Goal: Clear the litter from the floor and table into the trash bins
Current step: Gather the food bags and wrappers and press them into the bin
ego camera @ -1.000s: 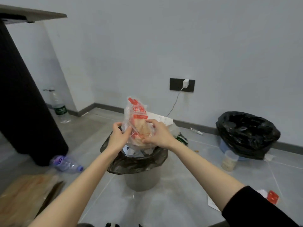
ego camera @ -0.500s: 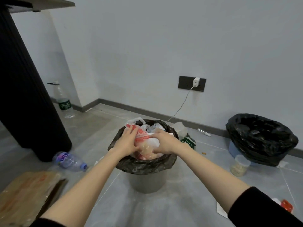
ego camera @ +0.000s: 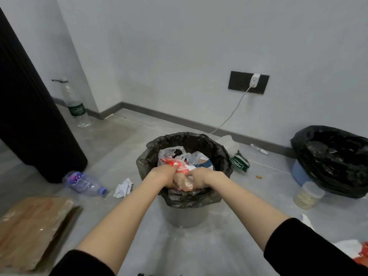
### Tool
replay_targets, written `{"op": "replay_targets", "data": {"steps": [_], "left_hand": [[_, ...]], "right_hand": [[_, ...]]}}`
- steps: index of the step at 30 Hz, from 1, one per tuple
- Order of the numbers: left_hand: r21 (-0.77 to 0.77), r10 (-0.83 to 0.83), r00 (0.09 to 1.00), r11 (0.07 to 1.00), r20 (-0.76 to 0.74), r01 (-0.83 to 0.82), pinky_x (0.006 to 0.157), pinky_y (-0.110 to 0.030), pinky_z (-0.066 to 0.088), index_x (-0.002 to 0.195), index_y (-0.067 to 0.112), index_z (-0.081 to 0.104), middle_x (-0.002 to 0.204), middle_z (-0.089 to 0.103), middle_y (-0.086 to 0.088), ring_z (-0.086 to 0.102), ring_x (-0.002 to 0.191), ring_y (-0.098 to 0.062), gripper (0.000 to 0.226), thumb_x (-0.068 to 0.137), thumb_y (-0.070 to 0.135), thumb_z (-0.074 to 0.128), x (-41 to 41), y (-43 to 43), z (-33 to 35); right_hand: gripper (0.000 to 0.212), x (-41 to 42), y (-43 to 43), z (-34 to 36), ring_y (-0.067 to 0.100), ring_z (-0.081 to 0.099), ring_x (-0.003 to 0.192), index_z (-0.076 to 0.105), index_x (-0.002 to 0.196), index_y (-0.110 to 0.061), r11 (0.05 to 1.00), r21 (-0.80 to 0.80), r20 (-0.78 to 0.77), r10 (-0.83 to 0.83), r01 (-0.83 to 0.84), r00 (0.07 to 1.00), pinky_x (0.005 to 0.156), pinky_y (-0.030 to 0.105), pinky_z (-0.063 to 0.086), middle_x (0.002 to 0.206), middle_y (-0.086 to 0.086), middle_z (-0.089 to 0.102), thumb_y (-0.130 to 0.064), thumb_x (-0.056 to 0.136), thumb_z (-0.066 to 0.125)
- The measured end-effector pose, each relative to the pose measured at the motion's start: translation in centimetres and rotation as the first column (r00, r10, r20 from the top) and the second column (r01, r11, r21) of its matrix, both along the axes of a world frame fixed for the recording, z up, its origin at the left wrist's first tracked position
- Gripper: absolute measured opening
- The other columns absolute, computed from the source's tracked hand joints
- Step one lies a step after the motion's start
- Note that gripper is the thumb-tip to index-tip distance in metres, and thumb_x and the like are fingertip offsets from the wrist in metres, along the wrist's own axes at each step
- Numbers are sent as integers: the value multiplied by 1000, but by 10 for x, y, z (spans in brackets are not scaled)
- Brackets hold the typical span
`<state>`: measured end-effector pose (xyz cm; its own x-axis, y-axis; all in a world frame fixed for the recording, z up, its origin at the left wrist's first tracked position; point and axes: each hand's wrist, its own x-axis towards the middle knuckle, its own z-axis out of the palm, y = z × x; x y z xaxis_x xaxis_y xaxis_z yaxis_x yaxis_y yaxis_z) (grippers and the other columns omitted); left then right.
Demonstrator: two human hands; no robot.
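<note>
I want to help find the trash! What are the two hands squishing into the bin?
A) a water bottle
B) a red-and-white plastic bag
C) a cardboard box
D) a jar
B: the left hand and the right hand both grip the red-and-white plastic bag inside the mouth of the grey trash bin.

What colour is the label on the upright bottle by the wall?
The bottle label is green with white lettering; head view.
</note>
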<state>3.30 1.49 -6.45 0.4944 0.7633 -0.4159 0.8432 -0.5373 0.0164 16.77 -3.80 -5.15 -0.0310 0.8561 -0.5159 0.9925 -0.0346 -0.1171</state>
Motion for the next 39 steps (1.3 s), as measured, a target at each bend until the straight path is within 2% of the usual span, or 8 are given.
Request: {"op": "replay_targets", "data": {"steps": [6,10,13,15,21,26,33,39], "left_hand": [[45,-2,999,999,-50,4,96,-40,45,144,22,29,140,46,-3,47,126,-25,71,85,44,62,1,-1,-6],[231,-10,991,973,134,-21,92,-37,43,127,20,50,129,55,-3,51,119,-24,45,86,36,58,-8,-12,2],[346,-40,950,935,310,-73,115,-40,19,144,18,35,151,33,-3,23,142,-23,58,91,34,51,-18,-26,7],[346,30,900,917,436,-198,118,-40,5,149,19,24,158,16,-4,3,147,-23,62,94,37,46,-23,-38,9],[83,308,682,875,663,-476,118,-37,-2,152,11,3,159,-11,-7,-17,145,-23,72,98,42,39,-35,-63,7],[-81,415,628,868,658,-489,118,-38,4,150,5,-2,159,-12,-10,-8,147,-26,74,99,42,37,-43,-76,16],[231,281,798,859,533,-457,116,-50,14,150,13,16,155,20,-15,14,144,-34,59,98,36,36,-30,-99,49],[298,47,794,912,607,-281,93,-43,45,146,18,28,138,50,-10,48,124,-30,51,98,32,36,24,-134,78]], "right_hand": [[56,-6,-1,-3,31,42,132,25,151,-25,999,-47,34,26,-24,999,105,38,37,148,11,40,-20,98,43],[53,-2,-11,5,28,51,123,42,143,-25,994,109,16,-19,18,1000,94,37,46,136,10,50,-18,92,52],[48,2,-22,13,27,49,125,46,140,-28,967,247,-31,-63,68,998,95,39,45,140,6,47,-24,92,52],[46,6,-29,18,27,49,126,48,137,-28,944,314,-62,-81,97,995,96,41,44,141,3,46,-25,91,52],[44,12,-58,20,27,46,127,50,135,-21,892,433,-121,-87,131,989,98,35,41,140,5,49,-22,91,51],[41,14,-78,21,24,47,127,55,131,-15,832,503,-254,-115,233,960,103,34,39,136,8,54,-20,90,51],[36,37,-105,43,18,55,107,62,120,-21,704,600,-418,-129,380,899,83,30,45,121,2,60,-15,87,51],[33,83,-144,54,20,55,117,63,117,-18,628,582,-501,-223,516,836,97,30,42,125,1,62,-13,86,53]]}}
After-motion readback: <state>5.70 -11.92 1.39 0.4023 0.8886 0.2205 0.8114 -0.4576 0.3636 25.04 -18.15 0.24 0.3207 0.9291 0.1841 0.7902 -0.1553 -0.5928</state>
